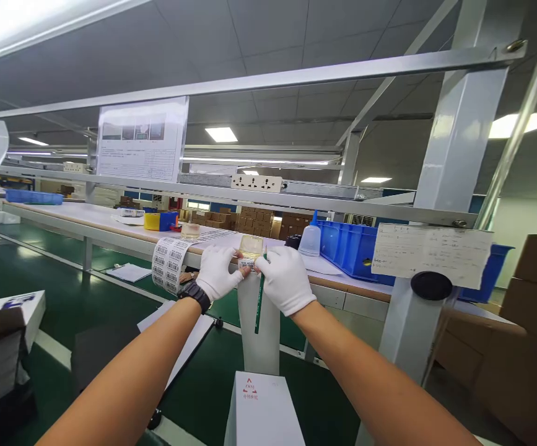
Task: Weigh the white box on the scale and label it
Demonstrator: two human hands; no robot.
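While both white-gloved hands pinch a small barcode label (246,265) at the workbench edge (342,286), left hand (218,273) and right hand (285,279) closed on it below a clear box (251,246), the labelling step seems underway, needing careful alignment.

A small white barcode label (246,265) is pinched at its 2 ends between the gloved fingertips of both hands, held flat and facing the camera, just in front of the workbench edge (342,286). It carries black printed bars and text too small to read. From it a long white backing strip (261,334) hangs straight down below the workbench edge. A thin green pen (259,310) hangs nearly upright along the strip's middle, its top at the label.
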